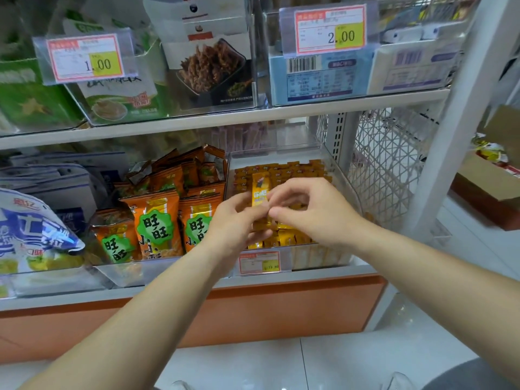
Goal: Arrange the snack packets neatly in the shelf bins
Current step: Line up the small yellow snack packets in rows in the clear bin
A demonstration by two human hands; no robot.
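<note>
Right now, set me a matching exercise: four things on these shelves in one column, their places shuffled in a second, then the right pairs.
1. small yellow packet
2. orange snack bags
3. 2.00 price tag
4. blue-and-white bag

A. front of the upper right bin
B. far left of the lower shelf
C. pinched between left hand and right hand
D. middle bin, lower shelf

Pairs: 1-C, 2-D, 3-A, 4-B

White shelving (225,119), pale, perhaps tiled floor (351,361)
</note>
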